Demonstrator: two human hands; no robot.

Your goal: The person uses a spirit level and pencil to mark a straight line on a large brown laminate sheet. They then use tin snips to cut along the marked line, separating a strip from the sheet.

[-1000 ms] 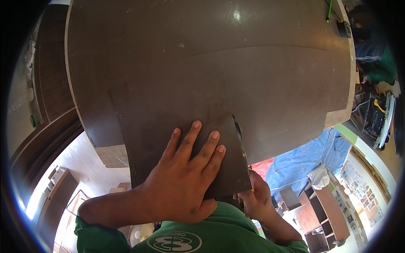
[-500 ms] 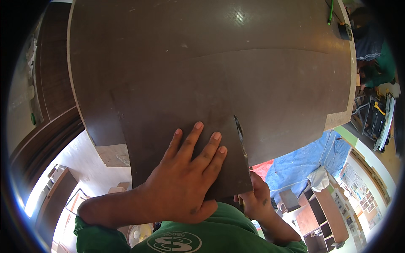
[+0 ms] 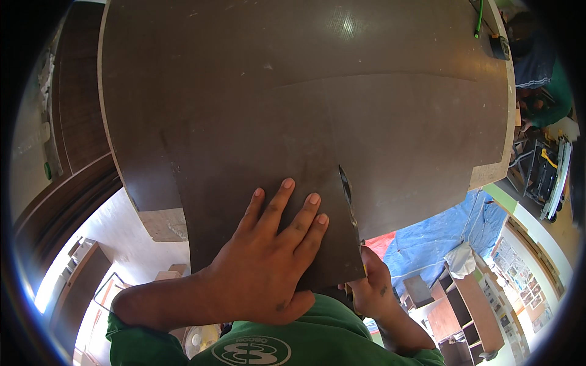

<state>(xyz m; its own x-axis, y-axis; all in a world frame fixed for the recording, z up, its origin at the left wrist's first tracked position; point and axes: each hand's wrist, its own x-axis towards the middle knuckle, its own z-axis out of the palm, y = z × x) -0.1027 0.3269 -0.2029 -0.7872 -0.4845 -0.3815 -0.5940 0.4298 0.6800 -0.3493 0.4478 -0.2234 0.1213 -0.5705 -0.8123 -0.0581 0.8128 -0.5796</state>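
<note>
A thin dark brown sheet point(image 3: 415, 152) lies over the table and juts toward me at its near edge. My left hand point(image 3: 268, 250) is flat on it, fingers spread, left of a slit that runs in from the near edge. A narrow dark blade point(image 3: 346, 185) with a shiny edge shows in the slit. At the near right corner of the left-hand strip, my right hand point(image 3: 373, 277) is closed around the handles of what looks like a pair of shears. The sheet hides part of that hand and most of the tool.
The larger brown board point(image 3: 201, 36) under the sheet has pale edges. A black tape measure point(image 3: 499, 47) and a green strip point(image 3: 478, 21) lie at its far right. Beyond, a person in green point(image 3: 552, 100) is near a metal stand point(image 3: 549, 177). Blue sheeting point(image 3: 421, 244) and shelving point(image 3: 464, 305) are at right.
The blade has edged slightly away from me in the slit, and my right hand has shifted a little. My left hand stays in place. The person at far right has moved an arm.
</note>
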